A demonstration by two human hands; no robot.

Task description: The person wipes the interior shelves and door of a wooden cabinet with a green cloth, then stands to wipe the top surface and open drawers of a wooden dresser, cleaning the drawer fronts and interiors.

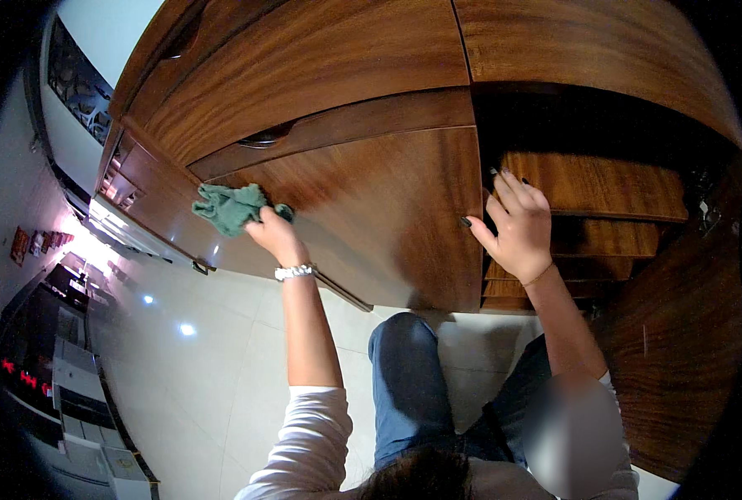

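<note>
My left hand (pixel 277 234) grips a bunched green cloth (pixel 230 208), which lies against the upper left part of a closed wooden cabinet door (pixel 371 212). A metal band circles that wrist. To the right, my right hand (pixel 518 219) holds nothing, its fingers apart, beside the right edge of the same door. Behind and beyond it is the dark opening of the cabinet, where several wooden drawers or shelves (pixel 596 184) are stacked. Whether the right fingertips touch the wood cannot be told.
A wooden door (pixel 677 375) stands swung out at the right. More wooden panels (pixel 321 81) rise above. My knees (pixel 405 350) are close to the cabinet over a pale tiled floor (pixel 221 350). Dark and white units (pixel 83 400) stand at the far left.
</note>
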